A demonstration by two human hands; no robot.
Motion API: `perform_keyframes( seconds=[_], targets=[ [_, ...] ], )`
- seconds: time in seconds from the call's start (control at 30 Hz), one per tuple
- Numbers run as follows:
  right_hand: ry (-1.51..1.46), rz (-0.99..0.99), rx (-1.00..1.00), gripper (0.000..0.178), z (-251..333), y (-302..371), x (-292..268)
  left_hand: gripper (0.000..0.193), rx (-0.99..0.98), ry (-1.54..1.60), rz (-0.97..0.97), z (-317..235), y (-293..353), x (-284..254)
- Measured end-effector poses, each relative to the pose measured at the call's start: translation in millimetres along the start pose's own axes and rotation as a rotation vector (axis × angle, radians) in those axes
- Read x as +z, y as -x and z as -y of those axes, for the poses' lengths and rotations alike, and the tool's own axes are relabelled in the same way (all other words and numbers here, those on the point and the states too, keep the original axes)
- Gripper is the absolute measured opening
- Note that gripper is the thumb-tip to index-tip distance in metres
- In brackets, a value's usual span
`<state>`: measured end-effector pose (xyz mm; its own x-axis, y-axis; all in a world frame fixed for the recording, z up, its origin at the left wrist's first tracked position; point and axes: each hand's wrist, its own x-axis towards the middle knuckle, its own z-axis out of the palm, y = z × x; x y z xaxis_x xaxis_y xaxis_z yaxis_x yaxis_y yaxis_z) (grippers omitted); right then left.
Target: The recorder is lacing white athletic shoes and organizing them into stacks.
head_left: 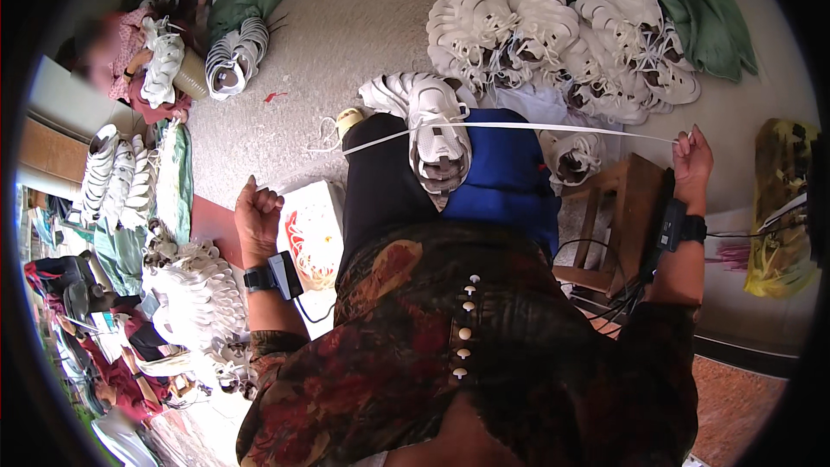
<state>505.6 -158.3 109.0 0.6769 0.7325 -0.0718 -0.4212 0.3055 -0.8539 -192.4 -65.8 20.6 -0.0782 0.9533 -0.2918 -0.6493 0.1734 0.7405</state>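
Note:
A white sneaker (439, 140) lies across my lap between my thighs, its opening toward me. From it a flat white shoelace (571, 128) stretches out to both sides. My right hand (692, 160), far out to the right, pinches one end of that lace. To the left the lace crosses my dark trouser leg, and past it I cannot follow it over the bright floor. My left hand (258, 212) is raised out to the left with curled fingers; whether lace is in them cannot be made out. Behind the sneaker on my lap rests another white shoe (386, 93).
Heaps of white shoes (519, 26) lie beyond my knees beside green sacking (705, 13). Near my left hand stands a white box (311, 233) with laces. A wooden stool (609, 225) and yellow bag (778, 207) are at right. Other people (130, 60) sit along the left.

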Motion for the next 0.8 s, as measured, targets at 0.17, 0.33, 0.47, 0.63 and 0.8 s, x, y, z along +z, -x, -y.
perform_keyframes(
  seconds=[0.17, 0.33, 0.47, 0.63, 0.8],
  targets=[
    [0.032, -0.063, -0.017, 0.029, 1.4, 3.1, 6.0, 0.034, 0.118, 0.171, -0.162, -3.1, -3.5, -5.7],
    [0.043, -0.268, -0.116, 0.029, 26.3, -17.8, -40.9, 0.033, 0.397, 0.063, -0.482, -75.1, -0.1, -77.5],
    [0.652, 0.067, 0.087, 0.021, 14.1, -26.6, -38.2, 0.029, 0.323, -0.36, -0.344, -90.0, 12.1, -159.6],
    [1.649, 0.841, -0.26, 0.014, -81.4, -9.4, 64.7, 0.022, 0.271, -1.76, -0.258, 5.1, -40.5, -166.3],
    [1.223, 0.996, -0.52, 0.006, -217.4, 35.3, 170.5, 0.018, 0.636, -1.556, 0.176, 81.7, -75.9, 44.9]
  ],
)
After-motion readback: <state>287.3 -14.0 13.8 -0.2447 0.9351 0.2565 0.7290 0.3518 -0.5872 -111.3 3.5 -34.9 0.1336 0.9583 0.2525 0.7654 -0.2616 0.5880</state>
